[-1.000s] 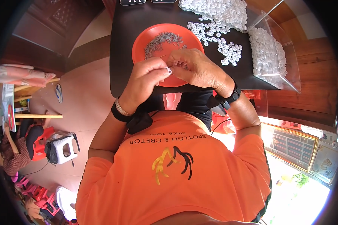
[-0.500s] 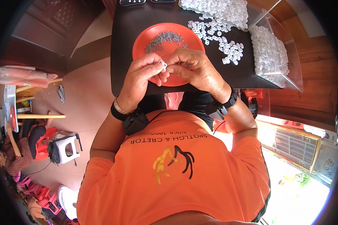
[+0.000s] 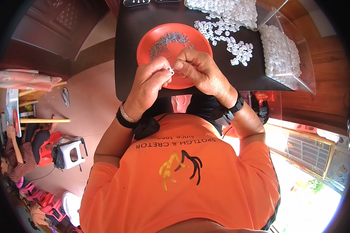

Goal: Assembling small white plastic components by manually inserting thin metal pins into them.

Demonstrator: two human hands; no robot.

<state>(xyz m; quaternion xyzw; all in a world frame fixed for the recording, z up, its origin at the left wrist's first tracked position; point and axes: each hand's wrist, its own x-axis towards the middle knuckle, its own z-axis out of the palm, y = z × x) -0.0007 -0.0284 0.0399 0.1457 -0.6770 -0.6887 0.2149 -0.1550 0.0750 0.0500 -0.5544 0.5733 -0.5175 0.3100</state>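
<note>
Over a round red-orange plate (image 3: 143, 42), my left hand (image 3: 149, 79) pinches a small white plastic piece with round holes (image 3: 170, 71) between thumb and fingers. My right hand (image 3: 200, 73) is beside it, thumb and forefinger pressed together close to the piece's right side. Whatever the right fingertips hold is too small to make out. Many thin grey metal pins or screws (image 3: 175, 38) are heaped on the plate's far part, and a few more show just beyond my right hand.
The plate stands on a black table (image 3: 128, 35). Loose white plastic pieces (image 3: 239, 50) are scattered to its right, near a heaped pile (image 3: 225, 9) and a clear bin (image 3: 280, 50) full of them. At far left sits another person (image 3: 19, 163) by a white stool (image 3: 72, 153).
My right thumb and forefinger have shifted slightly at the white piece and now pinch tip to tip. My left hand still holds the piece, turned a little so its holes show more.
</note>
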